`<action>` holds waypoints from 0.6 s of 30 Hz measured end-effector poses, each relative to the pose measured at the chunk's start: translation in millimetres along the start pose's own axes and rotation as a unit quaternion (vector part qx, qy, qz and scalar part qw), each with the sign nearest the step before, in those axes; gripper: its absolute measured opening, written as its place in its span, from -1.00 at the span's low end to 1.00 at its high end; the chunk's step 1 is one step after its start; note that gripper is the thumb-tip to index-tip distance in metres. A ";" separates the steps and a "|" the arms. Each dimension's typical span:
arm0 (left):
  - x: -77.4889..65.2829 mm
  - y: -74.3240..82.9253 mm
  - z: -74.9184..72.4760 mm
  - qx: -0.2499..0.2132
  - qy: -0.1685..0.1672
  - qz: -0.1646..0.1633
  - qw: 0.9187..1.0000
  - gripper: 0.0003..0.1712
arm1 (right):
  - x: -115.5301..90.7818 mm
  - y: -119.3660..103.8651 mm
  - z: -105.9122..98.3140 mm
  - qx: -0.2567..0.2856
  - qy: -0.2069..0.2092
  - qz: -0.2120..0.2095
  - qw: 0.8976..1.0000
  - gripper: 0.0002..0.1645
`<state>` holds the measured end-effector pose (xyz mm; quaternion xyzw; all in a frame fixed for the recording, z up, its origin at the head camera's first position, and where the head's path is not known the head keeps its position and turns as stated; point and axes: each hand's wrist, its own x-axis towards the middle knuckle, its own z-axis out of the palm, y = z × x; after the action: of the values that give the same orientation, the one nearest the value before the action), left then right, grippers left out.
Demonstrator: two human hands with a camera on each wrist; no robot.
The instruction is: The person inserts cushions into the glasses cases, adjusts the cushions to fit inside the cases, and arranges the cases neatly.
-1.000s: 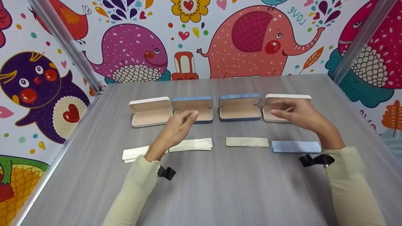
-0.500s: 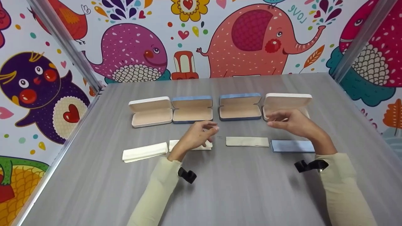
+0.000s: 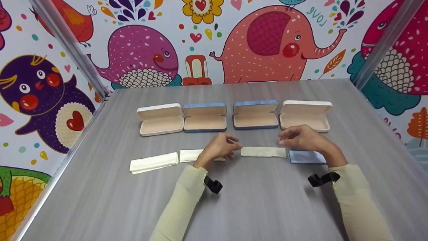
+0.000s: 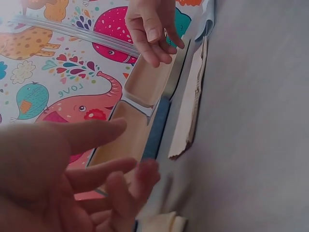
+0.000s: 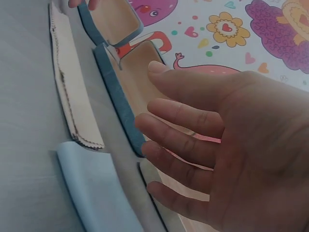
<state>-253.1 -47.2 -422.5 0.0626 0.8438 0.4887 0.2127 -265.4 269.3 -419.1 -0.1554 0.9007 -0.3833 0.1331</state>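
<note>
My left hand (image 3: 218, 147), fingers loosely bent and holding nothing, hovers over the right end of a folded pale cloth (image 3: 189, 155). To its right lies a folded cream cloth (image 3: 263, 152); its pinked, zigzag edge shows in the right wrist view (image 5: 72, 82). My right hand (image 3: 303, 138) is also unoccupied, fingers spread apart, above a folded light blue cloth (image 3: 305, 157) whose right end it partly covers. Behind the cloths stand eyeglass cases with lids raised: a blue case (image 3: 255, 120) and a white case (image 3: 309, 124) nearest the right hand.
Another blue case (image 3: 205, 123) and another white case (image 3: 162, 126) stand open at the left of the row. A further pale folded cloth (image 3: 153, 163) lies at left on the grey table (image 3: 254, 201). A cartoon-printed wall (image 3: 200, 40) rises behind.
My left hand has moved right from near the left blue case, toward the cream cloth. My right hand has come down and nearer from the right white case. Cases and cloths have stayed put.
</note>
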 end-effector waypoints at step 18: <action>15.5 7.5 10.0 -0.021 0.001 -0.074 0.997 -0.71 | 4.5 5.4 7.2 -0.012 -0.054 0.046 0.997 -0.56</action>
<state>-263.6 -30.6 -425.0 -0.0051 0.8356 0.4895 0.2493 -267.9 266.5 -428.5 -0.1360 0.9030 -0.3565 0.1973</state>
